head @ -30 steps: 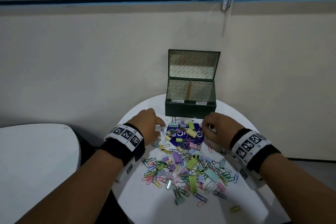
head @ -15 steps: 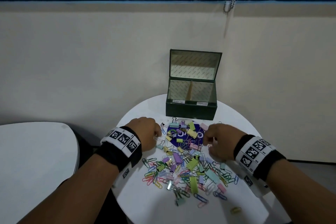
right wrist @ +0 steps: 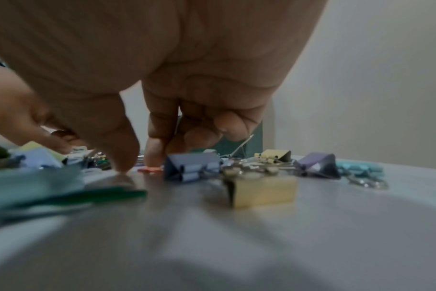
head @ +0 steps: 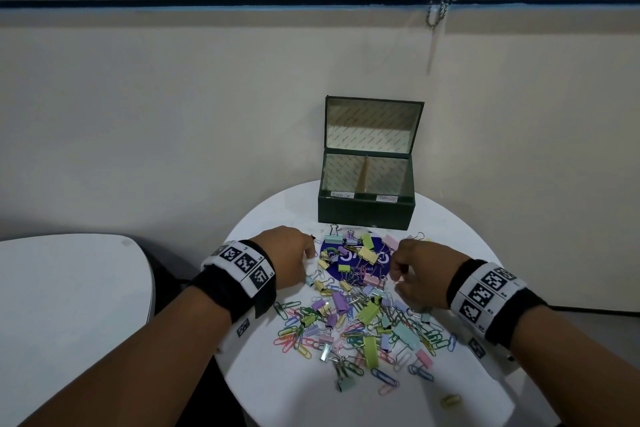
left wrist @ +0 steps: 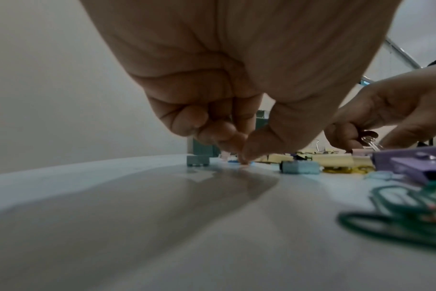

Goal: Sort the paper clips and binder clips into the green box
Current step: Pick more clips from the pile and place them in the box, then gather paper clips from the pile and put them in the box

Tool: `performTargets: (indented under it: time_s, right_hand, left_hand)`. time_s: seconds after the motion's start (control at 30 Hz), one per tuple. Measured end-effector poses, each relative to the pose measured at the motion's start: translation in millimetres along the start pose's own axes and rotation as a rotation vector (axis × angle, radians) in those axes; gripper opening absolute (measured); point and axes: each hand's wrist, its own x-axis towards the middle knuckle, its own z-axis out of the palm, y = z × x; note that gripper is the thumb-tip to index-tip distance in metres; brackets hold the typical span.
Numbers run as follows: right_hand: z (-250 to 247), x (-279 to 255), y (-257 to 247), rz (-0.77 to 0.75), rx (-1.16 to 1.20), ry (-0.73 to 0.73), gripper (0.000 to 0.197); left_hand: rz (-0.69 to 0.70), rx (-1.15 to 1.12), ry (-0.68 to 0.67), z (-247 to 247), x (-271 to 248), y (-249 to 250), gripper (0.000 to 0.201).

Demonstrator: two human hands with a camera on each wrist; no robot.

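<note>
A round white table [head: 277,388] is carrying the open green box [head: 366,214] behind a scatter of binder clips [head: 368,317] and paper clips [head: 294,340]; the right hand [head: 417,274] is curling around a silver clip handle, the left hand [head: 289,255] pinching down onto something too small to tell

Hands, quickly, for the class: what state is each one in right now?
Left hand: fingers pinched together at the table; whether they hold anything cannot be told.
Right hand: curled fingers hold a binder clip.
</note>
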Motion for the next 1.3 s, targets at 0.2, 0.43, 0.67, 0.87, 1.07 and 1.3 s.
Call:
performTargets:
  time_s: [0.2,0.43,0.67,0.87,1.07,1.3]
  right_hand:
    - [4,1,0,-0.041,-0.012,0.034,0.015]
    - [-17,24,-21,-0.113,0.109,0.197,0.010]
    - [-27,74,-56,-0.105,-0.176,-0.031,0.027]
    - [-30,80,-55,0.026,-0.069,-0.083,0.008]
    - [-30,74,-46,0.057,0.006,-0.096,0.011]
    - [-37,67,-36,0.035,0.177,-0.077,0.014]
  left_hand:
    - [0.047,0.020,0.157,-4,-1,-1,0.030]
    - [0.050,-0.116,0.177,-10,0,-1,0.036]
    - [0.025,-0.138,0.161,-12,1,1,0.018]
    - [0.037,-0.135,0.097,-10,0,2,0.015]
    - [0.065,-0.061,0.045,-5,4,-3,0.042]
    - [-0.016,-0.042,0.093,-2,10,-6,0.030]
